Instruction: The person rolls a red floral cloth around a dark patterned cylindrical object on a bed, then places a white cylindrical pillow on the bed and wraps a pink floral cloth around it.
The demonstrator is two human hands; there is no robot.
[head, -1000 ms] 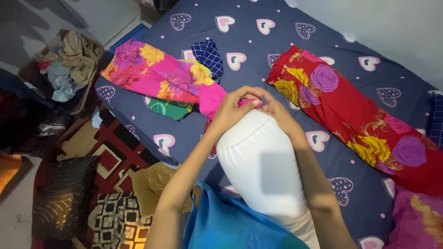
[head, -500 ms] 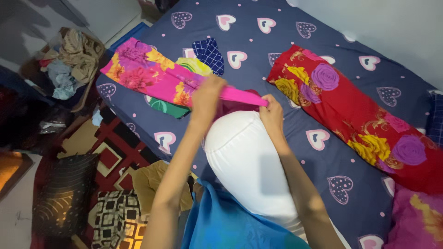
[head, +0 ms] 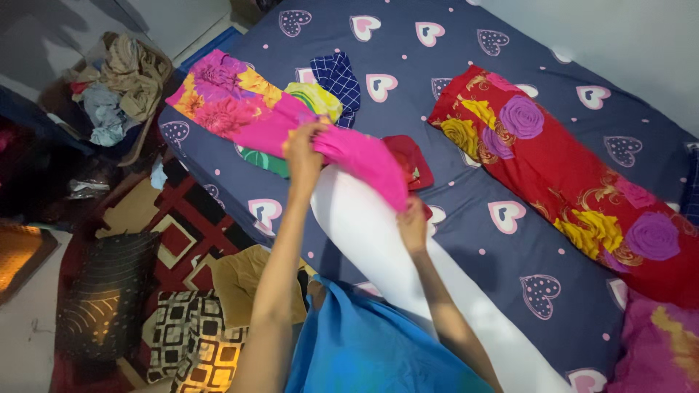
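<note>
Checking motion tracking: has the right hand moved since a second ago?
Yes. The right hand dropped toward the person, away from the red flowered bolster, pulling the pink cover down the white bolster.

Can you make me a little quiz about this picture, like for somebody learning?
1. True or false: the left hand grips the pink flowery cover.
2. Which colour is the long pillow under the hands? A white, B green, C black.
3. What lies on the bed to the right, with yellow and purple roses on it?

Key
1. True. The right hand grips the cover's other edge.
2. A.
3. The red pillow.
</note>
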